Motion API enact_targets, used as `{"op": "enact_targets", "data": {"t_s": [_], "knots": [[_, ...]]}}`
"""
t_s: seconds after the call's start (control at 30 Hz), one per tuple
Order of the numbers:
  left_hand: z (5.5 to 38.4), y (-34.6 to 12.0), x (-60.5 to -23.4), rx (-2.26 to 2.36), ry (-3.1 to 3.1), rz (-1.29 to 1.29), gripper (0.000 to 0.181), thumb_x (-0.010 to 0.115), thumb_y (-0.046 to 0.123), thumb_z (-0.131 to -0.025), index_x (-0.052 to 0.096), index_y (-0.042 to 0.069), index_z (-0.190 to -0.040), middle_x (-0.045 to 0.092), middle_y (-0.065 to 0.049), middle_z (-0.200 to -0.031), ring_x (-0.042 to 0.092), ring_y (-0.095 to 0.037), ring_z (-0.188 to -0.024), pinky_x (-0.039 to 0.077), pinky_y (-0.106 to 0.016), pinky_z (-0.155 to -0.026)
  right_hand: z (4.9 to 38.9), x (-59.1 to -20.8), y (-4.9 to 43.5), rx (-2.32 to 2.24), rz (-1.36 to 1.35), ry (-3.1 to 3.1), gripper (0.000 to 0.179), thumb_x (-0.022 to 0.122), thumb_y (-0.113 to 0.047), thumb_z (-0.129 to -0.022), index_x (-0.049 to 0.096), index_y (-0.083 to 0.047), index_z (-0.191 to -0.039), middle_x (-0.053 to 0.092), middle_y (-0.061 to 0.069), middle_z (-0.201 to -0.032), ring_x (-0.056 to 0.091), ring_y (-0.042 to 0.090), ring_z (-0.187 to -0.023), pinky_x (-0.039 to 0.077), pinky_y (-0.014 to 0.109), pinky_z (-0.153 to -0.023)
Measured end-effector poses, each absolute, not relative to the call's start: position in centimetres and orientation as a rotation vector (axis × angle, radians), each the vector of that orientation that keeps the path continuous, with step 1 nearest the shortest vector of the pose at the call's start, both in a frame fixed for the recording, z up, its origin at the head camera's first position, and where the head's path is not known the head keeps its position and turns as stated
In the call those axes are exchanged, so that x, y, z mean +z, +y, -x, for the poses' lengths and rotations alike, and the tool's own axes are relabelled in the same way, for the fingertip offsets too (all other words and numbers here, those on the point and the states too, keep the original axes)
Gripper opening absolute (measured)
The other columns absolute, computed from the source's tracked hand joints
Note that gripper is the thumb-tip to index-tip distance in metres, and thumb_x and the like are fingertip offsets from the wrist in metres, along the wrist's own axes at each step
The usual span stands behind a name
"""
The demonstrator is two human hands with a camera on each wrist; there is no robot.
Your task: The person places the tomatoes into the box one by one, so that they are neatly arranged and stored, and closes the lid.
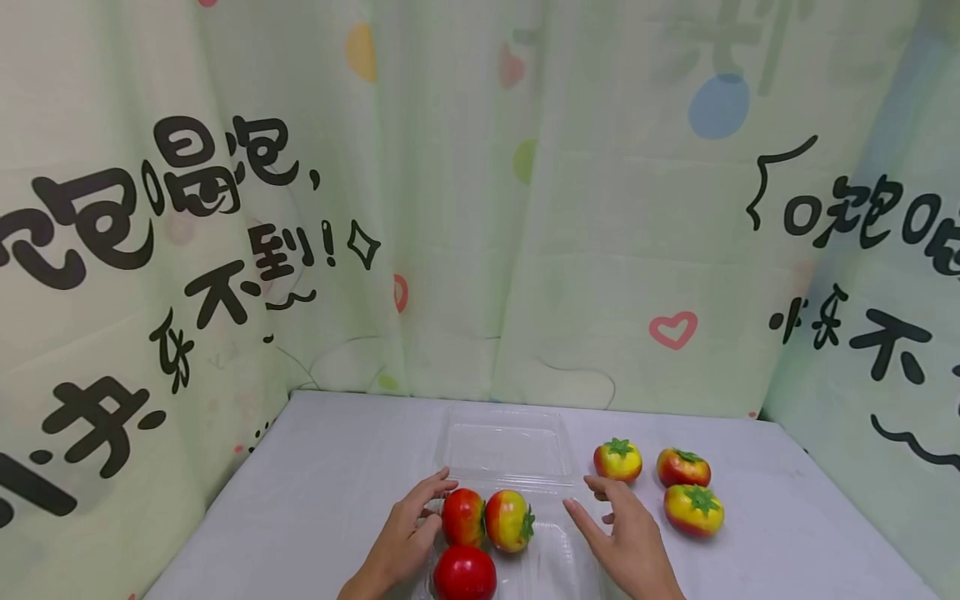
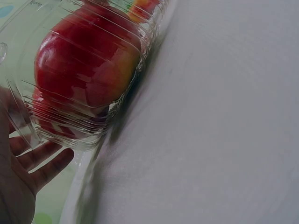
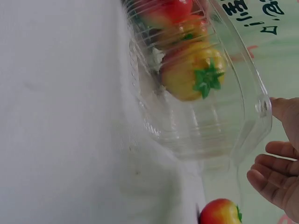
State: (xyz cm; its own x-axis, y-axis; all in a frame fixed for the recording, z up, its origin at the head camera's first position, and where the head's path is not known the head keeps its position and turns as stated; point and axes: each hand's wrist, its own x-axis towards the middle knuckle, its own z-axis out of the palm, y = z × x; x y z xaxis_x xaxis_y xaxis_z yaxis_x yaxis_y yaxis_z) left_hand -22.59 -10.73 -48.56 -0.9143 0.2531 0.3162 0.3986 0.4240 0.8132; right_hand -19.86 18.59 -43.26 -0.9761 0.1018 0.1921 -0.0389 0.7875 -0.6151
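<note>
A clear plastic clamshell box (image 1: 555, 558) lies unfolded, its lid (image 1: 506, 446) laid back on the far side. Inside its near half sit a red-and-yellow toy persimmon (image 1: 509, 521), a redder one (image 1: 462, 517) and a plain red fruit (image 1: 465, 573). At the box's left edge is my left hand (image 1: 405, 537), fingers spread and loosely bent beside the wall; whether it touches the plastic I cannot tell. My right hand (image 1: 630, 542) is by the right edge, its thumb close to the rim (image 3: 262, 107) in the right wrist view. Neither hand holds a fruit.
Right of the box, three more toy persimmons stand on the white table (image 1: 780, 533): one (image 1: 618, 460) beside the lid, one (image 1: 683, 467) farther right, one (image 1: 693, 510) nearer. A printed curtain (image 1: 465, 208) surrounds the table's back and sides.
</note>
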Motion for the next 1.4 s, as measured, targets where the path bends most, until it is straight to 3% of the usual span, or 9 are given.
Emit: {"op": "enact_targets", "data": {"t_s": [0.2,0.7,0.93,1.17,1.4], "knots": [[22.7,-10.7,-48.6,-1.496,-2.532,0.587,0.049,0.055,0.006,-0.088,0.061,0.002,-0.136,0.049,-0.020,-0.153,0.061,-0.031,-0.122,0.057,-0.033,-0.092,20.0,-43.2,20.3,0.928,0.055,-2.731,0.057,0.076,-0.041,-0.091,0.062,-0.001,-0.130,0.066,0.016,-0.123,0.063,0.031,-0.106,0.061,0.043,-0.084],[22.6,-10.8,-48.5,-1.492,-2.528,0.586,0.048,0.055,0.006,-0.088,0.061,0.003,-0.136,0.049,-0.019,-0.153,0.061,-0.031,-0.122,0.057,-0.036,-0.093,20.7,-43.0,24.0,0.877,0.153,-2.747,0.061,0.071,-0.040,-0.095,0.057,0.006,-0.132,0.062,0.027,-0.130,0.062,0.039,-0.111,0.059,0.049,-0.088],[22.5,-10.7,-48.5,-1.496,-2.520,0.589,0.049,0.056,0.007,-0.088,0.061,0.003,-0.136,0.049,-0.018,-0.154,0.061,-0.030,-0.123,0.057,-0.036,-0.094,20.9,-43.0,25.3,0.845,0.199,-2.743,0.065,0.072,-0.037,-0.094,0.054,0.010,-0.135,0.058,0.032,-0.133,0.059,0.038,-0.106,0.055,0.055,-0.095],[22.4,-10.7,-48.5,-1.510,-2.518,0.581,0.048,0.057,0.008,-0.088,0.061,0.004,-0.137,0.049,-0.017,-0.154,0.060,-0.030,-0.123,0.056,-0.035,-0.095,21.1,-43.5,26.6,0.845,0.181,-2.723,0.064,0.074,-0.033,-0.093,0.054,0.011,-0.135,0.055,0.033,-0.135,0.050,0.048,-0.123,0.038,0.066,-0.108],[22.6,-10.8,-48.6,-1.503,-2.525,0.586,0.049,0.056,0.007,-0.088,0.061,0.003,-0.136,0.049,-0.018,-0.154,0.060,-0.030,-0.123,0.056,-0.036,-0.094,21.8,-44.0,27.8,0.806,0.239,-2.731,0.069,0.077,-0.032,-0.090,0.050,0.012,-0.136,0.052,0.038,-0.134,0.047,0.053,-0.122,0.038,0.068,-0.107]]}}
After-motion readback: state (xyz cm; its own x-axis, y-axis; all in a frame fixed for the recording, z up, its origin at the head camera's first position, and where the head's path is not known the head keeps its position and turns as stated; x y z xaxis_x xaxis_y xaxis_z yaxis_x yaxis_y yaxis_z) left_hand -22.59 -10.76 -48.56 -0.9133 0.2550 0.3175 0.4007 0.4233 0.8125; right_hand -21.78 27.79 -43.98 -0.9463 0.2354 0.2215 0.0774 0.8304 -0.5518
